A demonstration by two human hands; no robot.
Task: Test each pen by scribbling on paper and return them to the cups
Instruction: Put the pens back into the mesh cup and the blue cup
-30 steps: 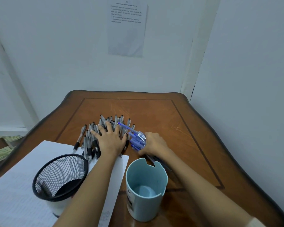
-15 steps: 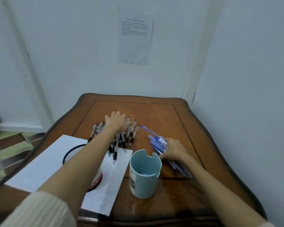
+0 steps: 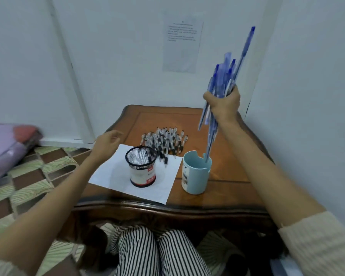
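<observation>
1. The right hand (image 3: 223, 103) grips a bundle of translucent blue stick pens (image 3: 225, 76), held steeply upright above the right side of the brown wooden desk (image 3: 227, 170). The lowest tips reach the mouth of the pale blue plastic cup (image 3: 193, 176).
2. The left hand (image 3: 106, 141) hovers open and holds nothing, over the desk's left edge.
3. To do this well, I would centre the bundle over the cup's mouth and lower it before loosening the grip, since the pens sit at uneven heights and one could snag the notched rim. The free hand could steady the cup.
4. The silver-and-black click pens (image 3: 163, 139) lie heaped on the desk behind the black mesh cup (image 3: 140, 170), which stands on the white paper sheet (image 3: 112, 176).
5. Half a second earlier the right hand lay low on the blue pens beside the cup; now it is raised. The left hand has left the heap.
</observation>
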